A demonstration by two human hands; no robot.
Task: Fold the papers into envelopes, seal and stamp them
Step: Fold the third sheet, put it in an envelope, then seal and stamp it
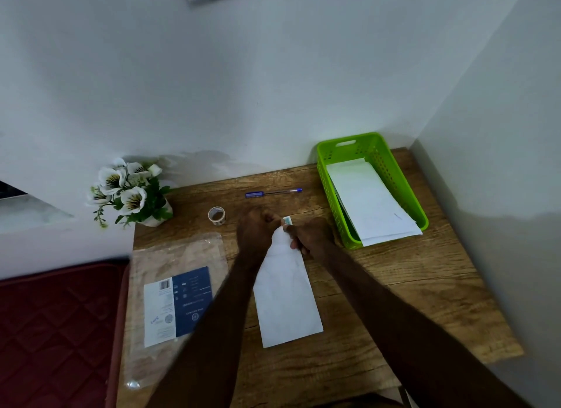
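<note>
My left hand (258,228) and right hand (306,237) pinched the small pale stamp (287,220) (blurred) over the folded white paper envelope (285,298), its top corner hidden by my curled fingers.

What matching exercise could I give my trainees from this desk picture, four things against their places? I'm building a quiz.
Things:
1. pen
2. tape roll
3. white papers
4. folded envelope

Places:
A. inside the green basket
B. right of the flower pot
C. at the desk's far edge, near the wall
D. under both hands, its far end pinched by the left hand and right hand

Pairs: 1-C, 2-B, 3-A, 4-D
</note>
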